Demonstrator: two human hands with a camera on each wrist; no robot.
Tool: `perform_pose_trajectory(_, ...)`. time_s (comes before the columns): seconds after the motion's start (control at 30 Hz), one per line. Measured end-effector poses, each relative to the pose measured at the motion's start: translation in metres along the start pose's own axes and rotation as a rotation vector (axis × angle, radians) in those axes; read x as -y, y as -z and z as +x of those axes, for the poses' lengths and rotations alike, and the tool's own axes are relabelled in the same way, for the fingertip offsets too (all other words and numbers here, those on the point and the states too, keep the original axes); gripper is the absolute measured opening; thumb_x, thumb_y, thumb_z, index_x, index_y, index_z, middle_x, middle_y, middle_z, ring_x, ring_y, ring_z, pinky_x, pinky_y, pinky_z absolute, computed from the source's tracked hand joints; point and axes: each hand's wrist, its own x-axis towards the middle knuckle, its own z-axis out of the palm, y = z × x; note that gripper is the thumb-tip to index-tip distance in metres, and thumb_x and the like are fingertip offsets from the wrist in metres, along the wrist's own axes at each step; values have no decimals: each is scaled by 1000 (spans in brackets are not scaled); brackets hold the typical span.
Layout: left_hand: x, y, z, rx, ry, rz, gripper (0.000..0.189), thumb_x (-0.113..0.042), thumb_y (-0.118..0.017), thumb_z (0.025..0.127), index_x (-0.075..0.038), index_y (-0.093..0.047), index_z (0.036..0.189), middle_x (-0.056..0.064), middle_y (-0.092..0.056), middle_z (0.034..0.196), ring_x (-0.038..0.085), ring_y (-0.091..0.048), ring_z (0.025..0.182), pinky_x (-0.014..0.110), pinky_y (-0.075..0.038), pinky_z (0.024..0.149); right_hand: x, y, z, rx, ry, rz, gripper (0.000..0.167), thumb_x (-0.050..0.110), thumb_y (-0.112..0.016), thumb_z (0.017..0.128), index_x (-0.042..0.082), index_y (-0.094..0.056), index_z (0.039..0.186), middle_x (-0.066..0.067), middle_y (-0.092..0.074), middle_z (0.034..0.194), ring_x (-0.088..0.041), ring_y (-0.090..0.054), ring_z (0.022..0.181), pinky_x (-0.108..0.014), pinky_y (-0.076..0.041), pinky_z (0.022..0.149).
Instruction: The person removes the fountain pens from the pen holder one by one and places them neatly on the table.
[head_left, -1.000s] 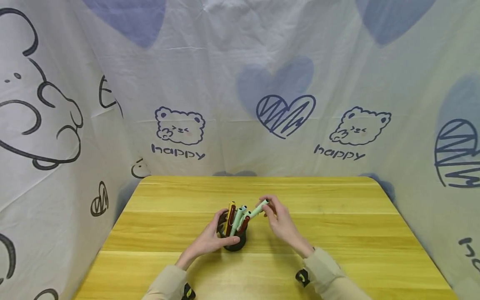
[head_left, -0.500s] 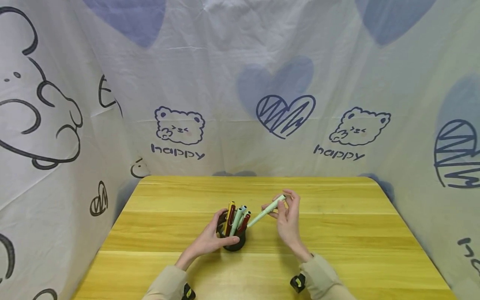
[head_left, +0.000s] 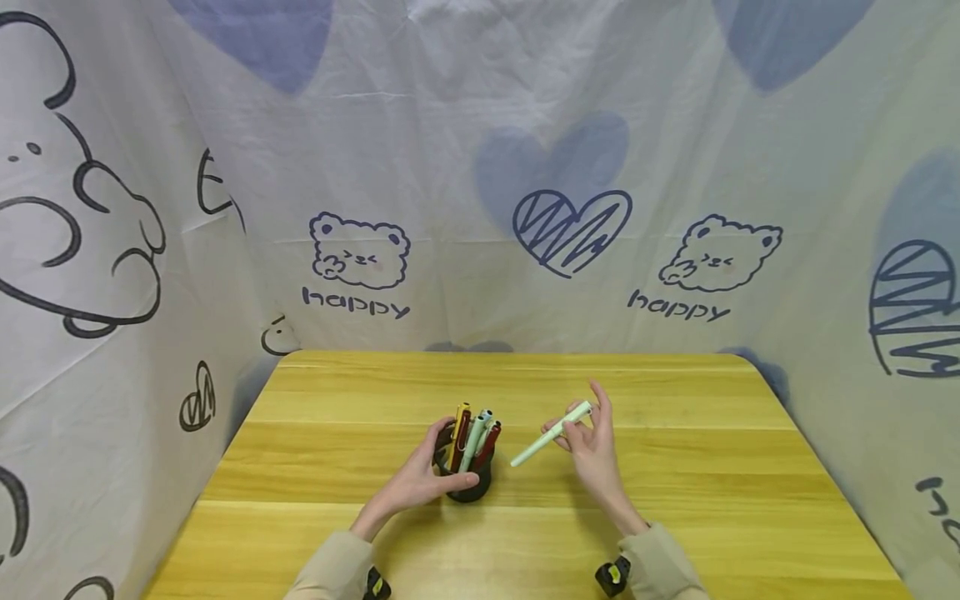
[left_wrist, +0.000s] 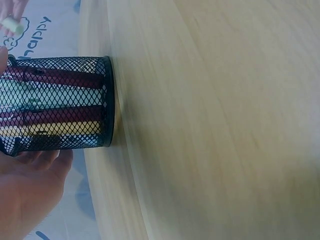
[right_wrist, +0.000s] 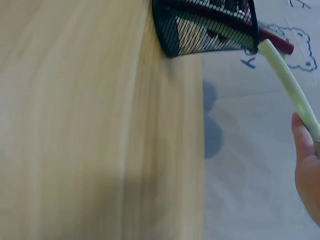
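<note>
A black mesh pen holder stands upright on the wooden table. In it are a yellow pen, dark red pens, a light green pen and a light blue-topped one. My left hand grips the holder, thumb on the near side, fingers round the far side. My right hand pinches a pale green pen near its upper end, index finger raised. That pen slants down to the left, its lower end just right of the holder. In the right wrist view the pale green pen overlaps the holder's rim.
The yellow wooden table has a far edge close to a white printed cloth. More cloth hangs at the left and right sides. Dark straps sit at both sleeve cuffs.
My right hand has drawn the pale green pen out of the holder and moved right, tilting it flatter. The left hand and holder have stayed in place.
</note>
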Motion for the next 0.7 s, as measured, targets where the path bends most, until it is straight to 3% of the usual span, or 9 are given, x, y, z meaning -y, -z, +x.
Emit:
perform_pose_trajectory(0.13, 0, 0, 0, 1, 8, 2, 102, -44, -81, 83, -21, -18, 160, 21, -22, 166, 44, -27, 151, 69, -28, 118, -4, 10, -5, 4, -67, -24, 82, -15, -44, 99, 9, 3, 161, -2, -43, 119, -5, -69, 95, -22, -58, 93)
perform_pose_trajectory(0.27, -1, 0, -1, 2, 9, 3, 103, -43, -81, 83, -19, -18, 161, 21, -22, 166, 44, -27, 151, 69, -28, 118, -10, 18, -8, -27, -108, -17, 75, -13, -52, 97, 1, -12, 159, -1, -54, 116, -7, -72, 92, -22, -59, 90)
perform_pose_trajectory(0.47, -1, 0, -1, 3, 8, -5, 104, -42, -82, 83, -17, -17, 161, 21, -22, 166, 44, -26, 151, 68, -28, 118, -20, 28, -11, -14, -65, -81, 60, -8, -65, 92, -7, -41, 147, -2, -63, 107, -9, -74, 85, -26, -62, 82)
perform_pose_trajectory(0.57, -2, 0, 0, 5, 6, -9, 104, -42, -82, 83, -16, -17, 161, 21, -23, 166, 43, -26, 151, 68, -28, 119, -23, 30, -13, -18, -55, -155, 58, -4, -69, 91, -7, -47, 144, -3, -63, 104, -5, -71, 82, -25, -63, 77)
perform_pose_trajectory(0.7, -1, 0, 0, 4, 9, -9, 104, -42, -82, 83, -17, -17, 161, 21, -23, 165, 44, -26, 151, 68, -28, 119, -29, 33, -14, -36, -36, -258, 54, -3, -71, 90, -10, -51, 140, -18, -64, 105, -2, -68, 79, -21, -61, 71)
